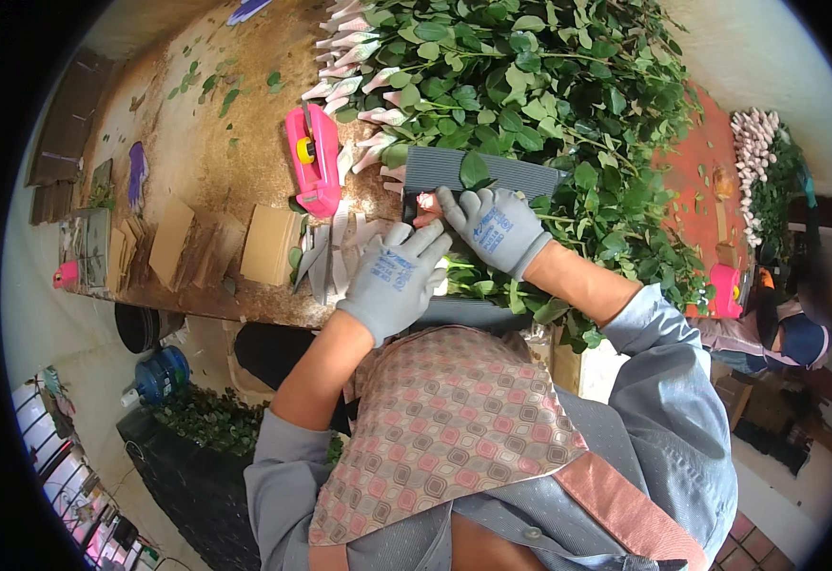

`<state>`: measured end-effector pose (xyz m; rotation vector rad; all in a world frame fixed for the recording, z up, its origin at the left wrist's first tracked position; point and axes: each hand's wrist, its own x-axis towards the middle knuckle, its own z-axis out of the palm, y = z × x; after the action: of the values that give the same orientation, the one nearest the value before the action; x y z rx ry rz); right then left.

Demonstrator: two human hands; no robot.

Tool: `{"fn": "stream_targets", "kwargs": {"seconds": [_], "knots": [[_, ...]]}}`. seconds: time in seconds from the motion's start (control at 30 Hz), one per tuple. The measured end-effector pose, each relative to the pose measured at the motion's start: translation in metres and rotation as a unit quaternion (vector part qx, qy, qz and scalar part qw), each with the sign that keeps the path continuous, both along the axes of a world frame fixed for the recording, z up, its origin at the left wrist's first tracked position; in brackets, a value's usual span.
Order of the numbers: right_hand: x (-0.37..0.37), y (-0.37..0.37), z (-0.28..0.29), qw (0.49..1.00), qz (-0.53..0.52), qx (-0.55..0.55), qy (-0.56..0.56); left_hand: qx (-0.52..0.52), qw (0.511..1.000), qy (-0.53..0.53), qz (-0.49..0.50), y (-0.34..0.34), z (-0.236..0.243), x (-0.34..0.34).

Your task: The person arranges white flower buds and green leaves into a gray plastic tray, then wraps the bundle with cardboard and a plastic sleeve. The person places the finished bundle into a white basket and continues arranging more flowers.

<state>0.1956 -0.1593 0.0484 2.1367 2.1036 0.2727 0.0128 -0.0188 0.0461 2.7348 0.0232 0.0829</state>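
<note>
My grey-gloved left hand (399,281) and my grey-gloved right hand (492,228) meet at a small pink rose head (425,205), fingers curled around and over it, partly hiding it. The rose lies on a dark grey ribbed board (478,167), with a green leaf (474,171) on it. Pale green stems and leaves (473,281) show between and below my hands. Left of them are grey-white paper strips (335,262) and a pink tape dispenser (316,171) with a yellow roll. Rows of wrapped pale-pink roses (349,90) lie behind, by the dispenser.
Leafy stems (549,86) heap across the bench (178,114)'s back and right. Cardboard sheets (264,246) stand along the left front. Another person (777,343) works at the right beside a red surface (687,143) with bundled roses (753,162). A blue water jug (161,374) is below left.
</note>
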Motion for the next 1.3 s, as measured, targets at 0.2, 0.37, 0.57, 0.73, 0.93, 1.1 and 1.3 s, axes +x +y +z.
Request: {"fn": "stream_targets", "kwargs": {"seconds": [0.2, 0.37, 0.57, 0.73, 0.93, 1.1, 1.3], "knots": [[-0.004, 0.007, -0.014, 0.999, -0.022, 0.035, 0.020, -0.028, 0.999, 0.022, 0.024, -0.012, -0.009, -0.002], [-0.006, 0.008, -0.024, 0.999, -0.021, 0.015, 0.045, -0.012, 1.000, -0.023, 0.004, -0.008, -0.022, -0.003], [-0.011, 0.015, -0.022, 0.998, -0.042, -0.031, 0.028, 0.003, 1.000, 0.023, -0.008, -0.003, -0.014, 0.003], [-0.025, 0.002, 0.003, 0.993, -0.086, -0.003, 0.075, -0.147, 0.985, -0.081, 0.047, 0.003, -0.022, -0.009], [-0.057, -0.055, 0.034, 0.968, -0.140, 0.022, 0.205, -0.154, 0.974, -0.108, 0.124, 0.024, 0.008, -0.045], [-0.056, -0.052, 0.025, 0.948, -0.199, -0.093, 0.232, -0.142, 0.981, -0.121, 0.063, -0.008, 0.018, -0.054], [-0.049, -0.035, 0.012, 0.952, -0.176, -0.162, 0.193, -0.022, 0.996, -0.081, -0.013, -0.040, -0.006, -0.053]]}}
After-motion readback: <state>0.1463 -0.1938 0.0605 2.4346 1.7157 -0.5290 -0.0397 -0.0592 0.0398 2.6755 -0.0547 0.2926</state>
